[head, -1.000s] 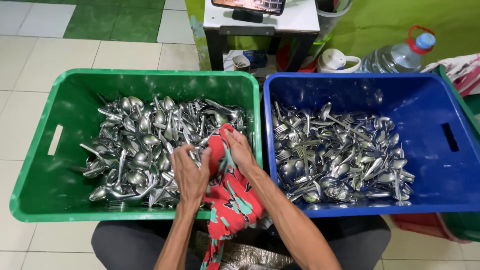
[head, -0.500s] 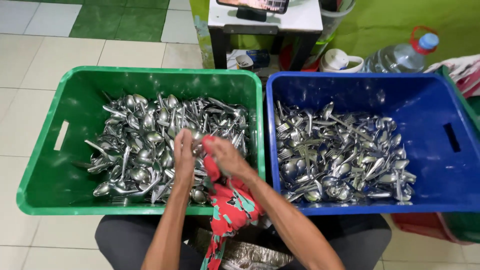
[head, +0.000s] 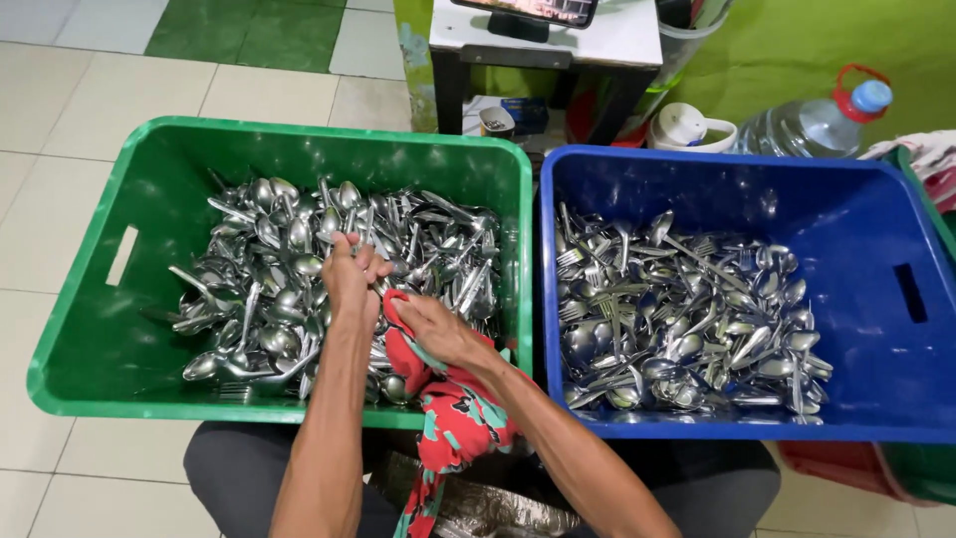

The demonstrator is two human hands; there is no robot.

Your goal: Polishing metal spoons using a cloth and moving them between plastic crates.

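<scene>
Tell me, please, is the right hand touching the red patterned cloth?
Touching: the head view shows the right hand gripping the red patterned cloth, with fabric bunched under its palm.

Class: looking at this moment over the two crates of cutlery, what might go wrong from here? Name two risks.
1. The left hand digs bare into the tangled cutlery in the green crate; fork tines might prick it.
2. The red cloth under the right hand drapes over the crate's rim and may snag cutlery.

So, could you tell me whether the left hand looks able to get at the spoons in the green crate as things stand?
Probably yes: the left hand is already down on the spoons inside the open-topped green crate, with nothing covering them.
</scene>
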